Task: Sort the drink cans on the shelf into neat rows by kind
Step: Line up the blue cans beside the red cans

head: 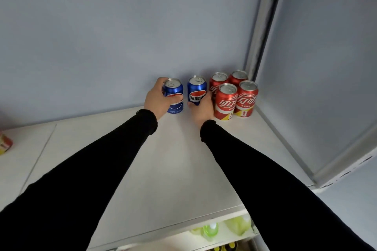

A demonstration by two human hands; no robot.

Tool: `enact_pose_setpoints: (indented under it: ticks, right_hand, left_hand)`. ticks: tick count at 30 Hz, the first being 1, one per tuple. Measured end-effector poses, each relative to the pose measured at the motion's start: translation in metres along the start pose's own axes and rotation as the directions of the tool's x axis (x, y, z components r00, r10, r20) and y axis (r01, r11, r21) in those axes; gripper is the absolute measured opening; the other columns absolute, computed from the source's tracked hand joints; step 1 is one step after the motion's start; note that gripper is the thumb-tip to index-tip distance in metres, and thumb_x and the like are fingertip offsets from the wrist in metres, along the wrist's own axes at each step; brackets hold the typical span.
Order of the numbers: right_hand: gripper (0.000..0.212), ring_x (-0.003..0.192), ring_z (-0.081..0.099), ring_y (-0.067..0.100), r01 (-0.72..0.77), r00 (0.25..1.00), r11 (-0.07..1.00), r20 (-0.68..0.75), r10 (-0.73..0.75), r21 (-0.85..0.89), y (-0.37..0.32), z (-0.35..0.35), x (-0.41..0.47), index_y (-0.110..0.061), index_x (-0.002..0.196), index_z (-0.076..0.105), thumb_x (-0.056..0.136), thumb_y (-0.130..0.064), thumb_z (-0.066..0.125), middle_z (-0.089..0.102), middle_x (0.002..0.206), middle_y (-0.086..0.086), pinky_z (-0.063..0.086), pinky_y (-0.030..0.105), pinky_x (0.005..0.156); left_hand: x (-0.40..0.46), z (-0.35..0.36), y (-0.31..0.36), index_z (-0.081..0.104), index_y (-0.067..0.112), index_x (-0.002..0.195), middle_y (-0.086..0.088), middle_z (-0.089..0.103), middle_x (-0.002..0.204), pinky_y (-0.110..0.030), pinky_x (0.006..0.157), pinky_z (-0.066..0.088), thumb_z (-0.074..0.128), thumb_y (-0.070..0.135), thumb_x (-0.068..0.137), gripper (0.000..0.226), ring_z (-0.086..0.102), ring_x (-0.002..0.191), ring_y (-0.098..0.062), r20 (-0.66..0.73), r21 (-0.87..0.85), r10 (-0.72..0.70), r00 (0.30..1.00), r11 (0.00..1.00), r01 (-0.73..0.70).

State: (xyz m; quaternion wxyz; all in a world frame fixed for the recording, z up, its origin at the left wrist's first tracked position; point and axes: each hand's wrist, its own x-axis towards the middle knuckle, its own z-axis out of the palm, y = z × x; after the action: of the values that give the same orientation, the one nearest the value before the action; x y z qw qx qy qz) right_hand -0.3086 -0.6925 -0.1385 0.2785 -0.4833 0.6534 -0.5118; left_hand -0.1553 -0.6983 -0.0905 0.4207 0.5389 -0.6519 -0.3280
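A pale blue-grey wall [102,26] is seen at the back. A side wall [326,67] of the same colour is met at a grey corner strip [263,26]. Green bottles [210,230] are seen on a lower shelf [183,238] below.

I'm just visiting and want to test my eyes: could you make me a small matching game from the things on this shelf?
Things:
1. left blue Pepsi can
2. right blue Pepsi can
3. four red Coca-Cola cans
4. green bottles

Places or states:
A. grouped in the shelf's back right corner
B. gripped by the left hand
C. on the lower shelf
D. gripped by the right hand

Pairs: 1-B, 2-D, 3-A, 4-C
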Motion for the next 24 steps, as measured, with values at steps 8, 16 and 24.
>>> enact_pose_setpoints:
  ticks: [8,16,24]
  right_hand:
    - [0.057,0.127,0.055,0.028,0.044,0.998,0.998,0.045,-0.042,-0.047,0.003,-0.001,0.002,-0.005,0.133,0.045,0.085,-0.012,0.074,0.056,0.137,0.013,0.044,0.038,0.109]
    - [0.058,0.127,0.053,0.018,0.102,0.992,0.986,0.058,-0.111,0.130,0.000,-0.013,-0.018,-0.007,0.142,0.043,0.090,-0.009,0.069,0.055,0.139,0.009,0.039,0.031,0.112]
    - [0.079,0.143,0.029,0.025,0.187,0.961,0.974,0.228,-0.156,-0.125,-0.011,-0.021,-0.079,-0.012,0.155,0.027,0.089,-0.016,0.070,0.033,0.157,0.007,0.027,0.032,0.115]
  left_hand:
    - [0.015,0.012,-0.004,0.051,0.030,0.125,0.011,0.067,0.115,-0.026,0.088,0.054,0.085,0.023,0.078,0.058,0.066,0.103,-0.006,0.019,0.010,0.002,1.000,1.000,-0.002]
    - [0.009,0.007,-0.004,0.041,0.025,0.144,0.010,0.059,0.125,-0.027,0.096,0.051,0.085,0.021,0.080,0.077,0.061,0.112,-0.012,0.087,0.035,-0.040,0.995,0.999,0.038]
    - [-0.065,-0.042,-0.019,0.047,0.022,0.146,0.005,0.052,0.144,-0.032,0.110,0.040,0.071,0.031,0.093,0.059,0.050,0.131,-0.014,0.078,0.287,-0.014,0.997,0.958,-0.009]
